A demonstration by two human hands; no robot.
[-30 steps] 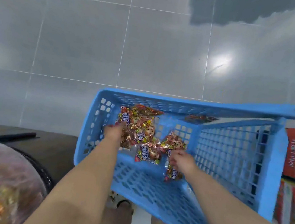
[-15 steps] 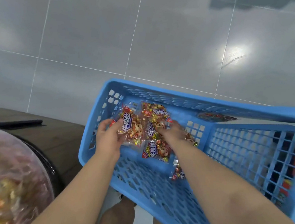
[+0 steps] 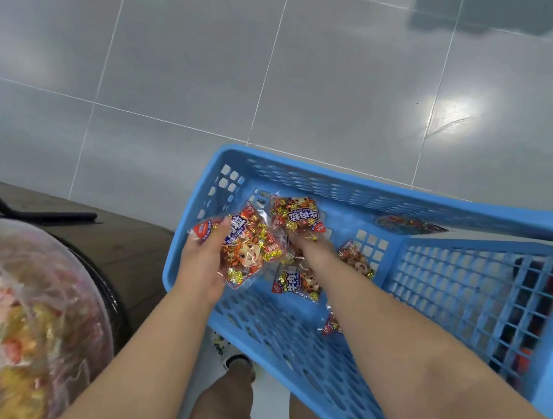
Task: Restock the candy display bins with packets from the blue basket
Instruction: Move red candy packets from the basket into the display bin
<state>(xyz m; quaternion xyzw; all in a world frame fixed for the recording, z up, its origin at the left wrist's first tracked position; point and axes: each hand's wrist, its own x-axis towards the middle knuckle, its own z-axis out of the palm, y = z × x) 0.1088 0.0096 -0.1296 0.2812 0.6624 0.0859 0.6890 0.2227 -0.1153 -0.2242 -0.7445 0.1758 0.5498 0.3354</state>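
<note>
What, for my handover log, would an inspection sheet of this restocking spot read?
Surface: grey tiled floor; dark counter at left.
Job's things: blue basket holds several candy packets.
Clutter: clear bag of mixed sweets, lower left.
Hands: left hand grips one packet; right hand among the packets, grip hidden.
Cables: none sure; black strip on the counter, kind unclear.
Surroundings: the person's sandal below the basket.

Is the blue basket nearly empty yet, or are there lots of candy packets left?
Nearly, it seems: the blue basket shows mostly bare floor. Right now the left hand grips a packet, and the right hand reaches among the rest, its fingers hidden. About four loose packets lie in the basket, waiting.
</note>
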